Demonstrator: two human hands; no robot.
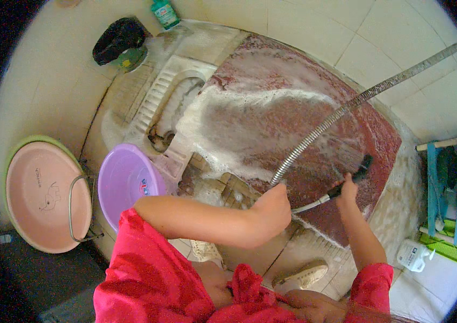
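My left hand [271, 215] is closed around a ribbed metal shower hose [341, 112], which comes down from the upper right. Past that hand the hose runs on to a black handheld shower head [364, 166]. Its handle is in the grip of my right hand [348, 189]. Pale water streaks spread from the head over a dark red rug [376, 134] lying wet on the tiled floor. White foam [207, 129] runs along the rug's left side and across its middle. The rug's left edge reaches a squat toilet [156, 102].
A purple basin [111, 167] and a pink basin [29, 177] stand at the left. In the far corner are a green bottle [165, 15] and a black plastic bag [118, 40]. On the right are a rack [454, 242] and a white pump bottle [412, 255].
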